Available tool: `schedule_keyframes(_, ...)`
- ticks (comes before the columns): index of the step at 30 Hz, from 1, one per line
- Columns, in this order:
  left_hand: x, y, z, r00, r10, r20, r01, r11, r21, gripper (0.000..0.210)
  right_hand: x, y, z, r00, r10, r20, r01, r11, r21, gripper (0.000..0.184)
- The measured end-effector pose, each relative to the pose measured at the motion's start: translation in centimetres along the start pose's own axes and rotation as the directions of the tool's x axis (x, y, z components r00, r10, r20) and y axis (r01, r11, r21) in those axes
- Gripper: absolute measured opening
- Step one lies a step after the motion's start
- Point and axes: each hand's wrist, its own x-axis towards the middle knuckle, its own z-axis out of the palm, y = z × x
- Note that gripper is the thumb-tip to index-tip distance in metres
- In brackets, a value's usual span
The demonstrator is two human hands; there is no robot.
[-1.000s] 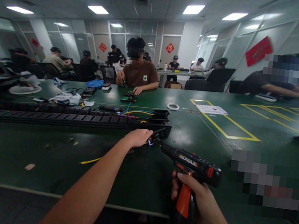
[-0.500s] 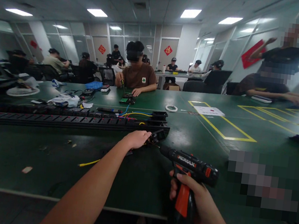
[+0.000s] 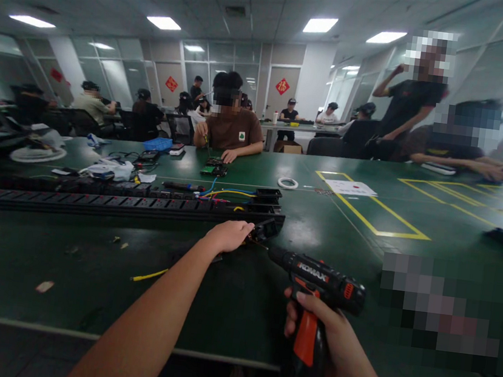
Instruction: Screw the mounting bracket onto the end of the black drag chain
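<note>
My right hand (image 3: 322, 319) is wrapped round the orange and black grip of a cordless drill (image 3: 319, 273), which lies level with its bit pointing left. The bit's tip reaches a small black housing (image 3: 266, 230). My left hand (image 3: 231, 235) is closed on that housing from its left side; my fingertips and part of the piece are hidden from me. A yellow cable (image 3: 149, 275) sticks out to the left of my left forearm. Just behind the housing run long black socket strips (image 3: 140, 202), with blue and yellow wires (image 3: 228, 192) at their right end.
Across the green table (image 3: 262, 324), a person (image 3: 236, 126) works on a green circuit board (image 3: 215, 167). A roll of white tape (image 3: 287, 183) and a paper sheet (image 3: 350, 188) lie farther back. Yellow tape outlines mark the table's right side, near a blurred-out object (image 3: 439, 303).
My hands, the drill and the housing hold almost the same place. At the back right, a standing person has shifted left, and a seated person's head has come up.
</note>
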Motion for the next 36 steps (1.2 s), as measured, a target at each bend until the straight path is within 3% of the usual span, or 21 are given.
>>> schedule_keyframes(36,-0.34,0.44,-0.4,1.0,0.004,0.014,-0.005,1.0,0.029,0.062,0.38,0.16,-0.01,1.0,-0.02,0.016,0.021,0.998,-0.057,0.018)
